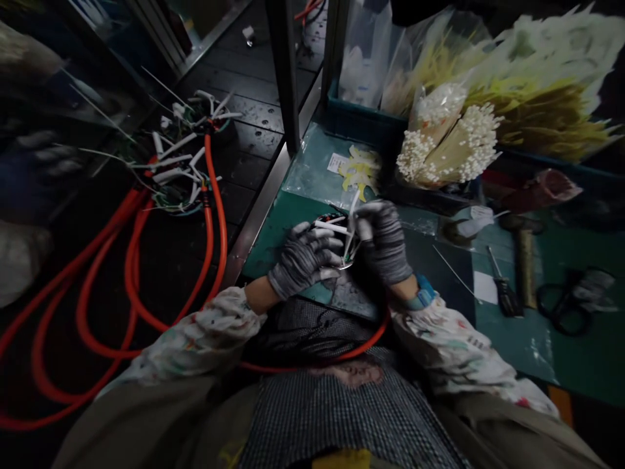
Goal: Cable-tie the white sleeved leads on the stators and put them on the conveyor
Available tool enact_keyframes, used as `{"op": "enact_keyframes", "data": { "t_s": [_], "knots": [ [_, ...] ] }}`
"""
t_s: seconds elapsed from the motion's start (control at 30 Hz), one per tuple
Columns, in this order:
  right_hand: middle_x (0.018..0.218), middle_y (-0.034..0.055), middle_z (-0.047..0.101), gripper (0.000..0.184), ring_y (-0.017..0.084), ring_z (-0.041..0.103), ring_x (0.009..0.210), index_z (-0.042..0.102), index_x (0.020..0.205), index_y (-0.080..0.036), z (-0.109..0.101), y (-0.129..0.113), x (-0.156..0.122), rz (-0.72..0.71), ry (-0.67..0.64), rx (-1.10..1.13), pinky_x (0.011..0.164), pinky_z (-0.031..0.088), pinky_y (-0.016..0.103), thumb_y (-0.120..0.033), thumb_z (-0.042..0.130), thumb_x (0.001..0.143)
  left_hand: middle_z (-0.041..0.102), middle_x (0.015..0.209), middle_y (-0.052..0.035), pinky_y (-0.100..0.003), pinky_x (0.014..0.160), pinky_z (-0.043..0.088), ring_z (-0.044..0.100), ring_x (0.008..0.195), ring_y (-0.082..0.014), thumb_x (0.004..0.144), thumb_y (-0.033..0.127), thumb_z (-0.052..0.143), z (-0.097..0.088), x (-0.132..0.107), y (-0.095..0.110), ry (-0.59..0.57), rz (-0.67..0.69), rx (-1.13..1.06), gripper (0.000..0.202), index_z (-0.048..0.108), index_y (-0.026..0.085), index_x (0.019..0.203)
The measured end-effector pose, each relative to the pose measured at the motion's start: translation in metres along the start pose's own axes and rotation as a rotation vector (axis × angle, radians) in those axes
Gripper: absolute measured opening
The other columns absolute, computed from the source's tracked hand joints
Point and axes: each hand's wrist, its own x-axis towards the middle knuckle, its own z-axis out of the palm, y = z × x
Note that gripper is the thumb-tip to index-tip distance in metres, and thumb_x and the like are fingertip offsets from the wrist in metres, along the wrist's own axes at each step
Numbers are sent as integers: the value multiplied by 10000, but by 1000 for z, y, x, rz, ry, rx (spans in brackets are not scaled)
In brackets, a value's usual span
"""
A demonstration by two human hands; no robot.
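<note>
Low over the bench, my left hand, in a grey glove with pale fingertips, closes its fingers round a bundle of wires with white sleeves. My right hand, gloved alike and slightly blurred, pinches an upright white sleeve of that bundle. A curved rim shows at the bundle's lower edge; the fingers hide much of the rest. An orange cable runs from below my right wrist across my lap to the left. Yellow cut-out pieces lie just beyond my hands.
On the left, coiled orange cables end in white-sleeved wire bundles on a dark surface. A metal post rises ahead. White-tipped sticks stand in a tray. A screwdriver and a hammer lie right. Another person's gloved hand is far left.
</note>
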Motion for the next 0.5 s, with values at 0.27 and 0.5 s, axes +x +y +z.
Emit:
{"op": "enact_keyframes", "data": {
  "t_s": [0.27, 0.5],
  "knots": [
    [1336, 179, 761, 539, 356, 700, 1189, 710, 1440, -191, -8, 34, 6, 33, -386, -54, 1093, 579, 571, -347, 726, 924, 816, 1154, 2, -291, 950, 577, 715, 1090, -165, 1075, 119, 587, -44, -7, -21, -203, 313, 249, 342, 764, 302, 1304],
    [1262, 90, 806, 517, 258, 749, 1062, 733, 1449, -243, -12, 38, 69, -198, -689, -50, 951, 618, 378, -308, 774, 938, 807, 1326, -66, -444, 1071, 537, 686, 1272, -274, 993, 163, 664, -50, -5, -12, -48, 196, 370, 217, 788, 259, 1142]
  ]
}}
